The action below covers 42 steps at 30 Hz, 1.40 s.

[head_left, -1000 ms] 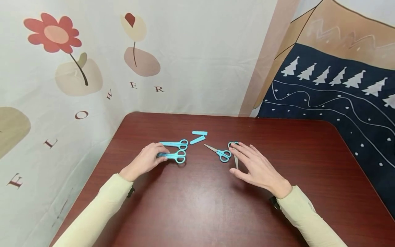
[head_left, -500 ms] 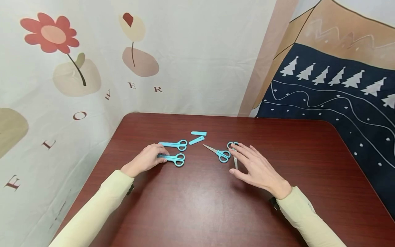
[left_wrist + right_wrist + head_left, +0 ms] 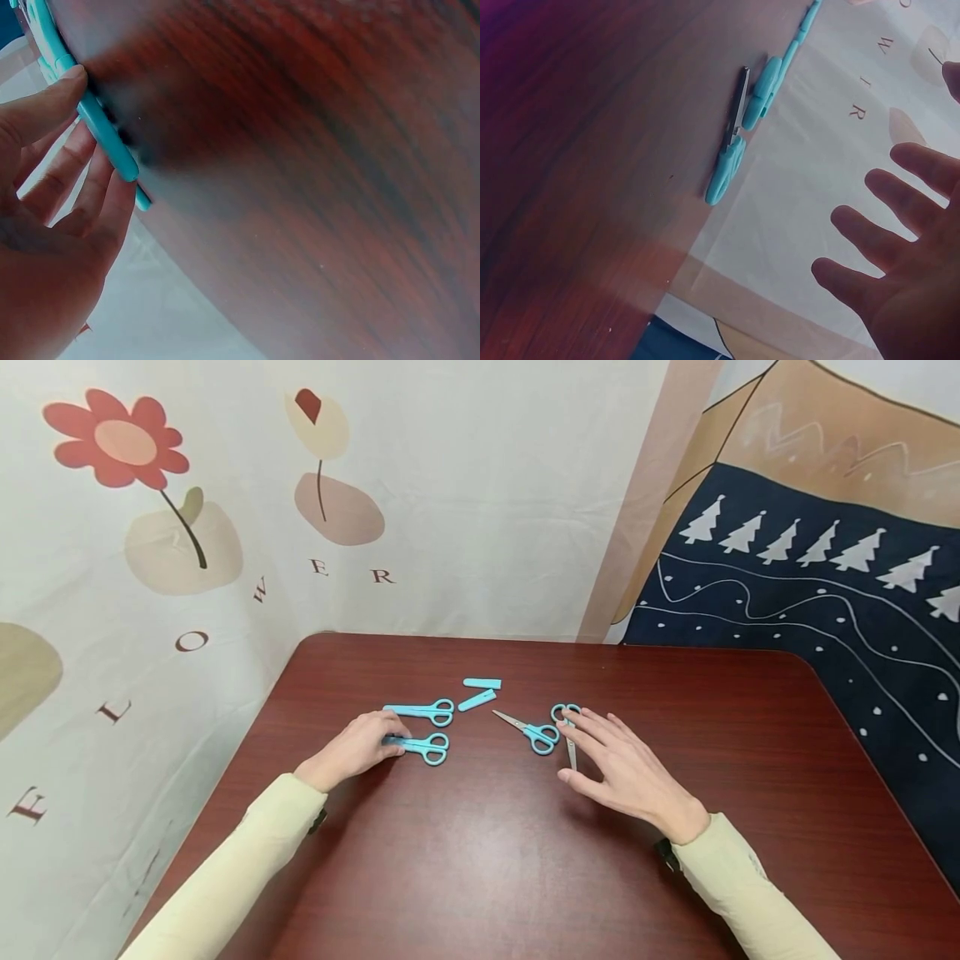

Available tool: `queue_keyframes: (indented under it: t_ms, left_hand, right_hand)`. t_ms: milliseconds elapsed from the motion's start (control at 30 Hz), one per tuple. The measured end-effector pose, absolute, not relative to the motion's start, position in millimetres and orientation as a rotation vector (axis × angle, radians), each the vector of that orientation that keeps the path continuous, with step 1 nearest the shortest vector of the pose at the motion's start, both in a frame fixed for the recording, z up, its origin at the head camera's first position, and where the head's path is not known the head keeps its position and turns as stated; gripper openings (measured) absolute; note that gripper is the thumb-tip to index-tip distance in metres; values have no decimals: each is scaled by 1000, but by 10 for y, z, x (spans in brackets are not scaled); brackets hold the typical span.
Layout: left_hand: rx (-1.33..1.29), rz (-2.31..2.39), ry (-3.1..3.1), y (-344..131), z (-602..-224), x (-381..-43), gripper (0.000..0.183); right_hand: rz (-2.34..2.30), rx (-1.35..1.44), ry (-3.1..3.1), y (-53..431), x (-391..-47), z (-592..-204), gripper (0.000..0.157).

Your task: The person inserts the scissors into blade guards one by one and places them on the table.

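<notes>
My left hand point(image 3: 356, 747) pinches the sheathed end of a pair of light-blue scissors point(image 3: 433, 747) at the left of the group, its handles toward the right. In the left wrist view the thumb and fingers grip the blue blade cover point(image 3: 109, 139) from both sides, low over the tabletop. Just behind lies another pair of covered scissors point(image 3: 412, 711). With fingers spread, my right hand point(image 3: 626, 768) hovers above uncovered scissors point(image 3: 572, 753), partly hiding them. Left of these, a second uncovered pair of scissors point(image 3: 529, 730) points its blades to the upper left.
Two loose blue blade covers point(image 3: 482, 683) lie near each other toward the back of the dark red wooden table point(image 3: 480, 860). Behind the table's far edge hangs a pale printed cloth point(image 3: 480, 502); a navy one with white trees point(image 3: 780, 543) hangs at the right.
The near covered scissors have come down and slightly toward me in my left hand, then stayed still. The right hand keeps its place. The head view has shifted slightly.
</notes>
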<state>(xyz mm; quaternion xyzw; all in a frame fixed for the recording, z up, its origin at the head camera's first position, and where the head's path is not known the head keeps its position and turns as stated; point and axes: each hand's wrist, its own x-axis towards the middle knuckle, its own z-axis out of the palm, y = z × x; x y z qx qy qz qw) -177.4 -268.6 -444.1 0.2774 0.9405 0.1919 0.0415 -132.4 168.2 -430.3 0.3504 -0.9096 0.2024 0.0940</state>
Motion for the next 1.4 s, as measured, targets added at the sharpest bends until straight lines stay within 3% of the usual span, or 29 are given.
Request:
queue_keyframes:
  t_ms: [367,1133,1400]
  left_hand:
    - [792,609,3002,-2654,-4393,-1616,39]
    - [703,687,3156,-2312,-4210,-1222,82]
    - [708,684,3182,-2255,-4248,-1173,83]
  right_hand:
    - [614,1046,-2679,1561,-1360,-4350,65]
    - [436,1002,-2946,1102,-1753,-4384,77]
    - [330,994,-2886,994,-1856,-4472,62]
